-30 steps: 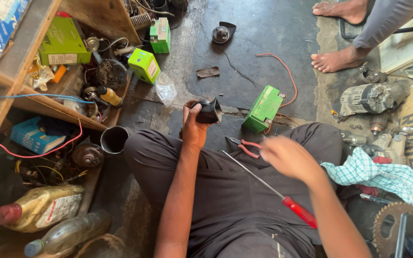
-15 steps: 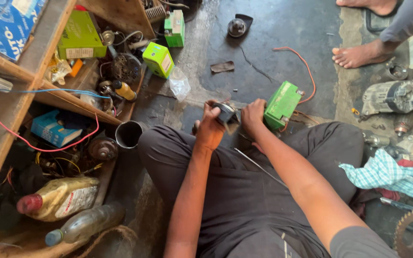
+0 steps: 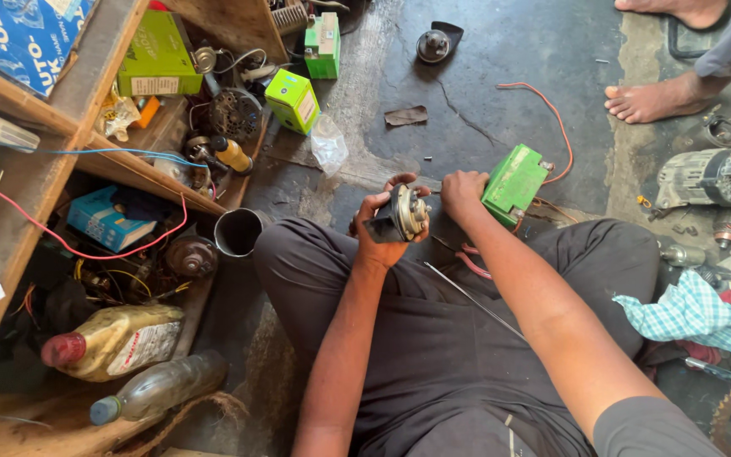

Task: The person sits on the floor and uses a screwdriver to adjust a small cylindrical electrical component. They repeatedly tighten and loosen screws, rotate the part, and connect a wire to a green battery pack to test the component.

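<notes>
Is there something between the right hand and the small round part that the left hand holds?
Nothing visible does. The left hand holds the round horn-like part above the knees. The right hand is just beside it, near the green battery, with only bare floor showing in the narrow gap between them.

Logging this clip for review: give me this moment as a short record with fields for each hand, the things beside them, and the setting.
left hand: holds a small round metal part with a black bracket, above the lap
right hand: rests against the green box-shaped battery on the floor
on the lap: a thin metal rod; red-handled pliers partly hidden by the arm
wire: red wire runs from the battery
left side: wooden shelf with boxes, bottles, parts
beside the knee: metal cup
other person: bare feet at top right
</notes>
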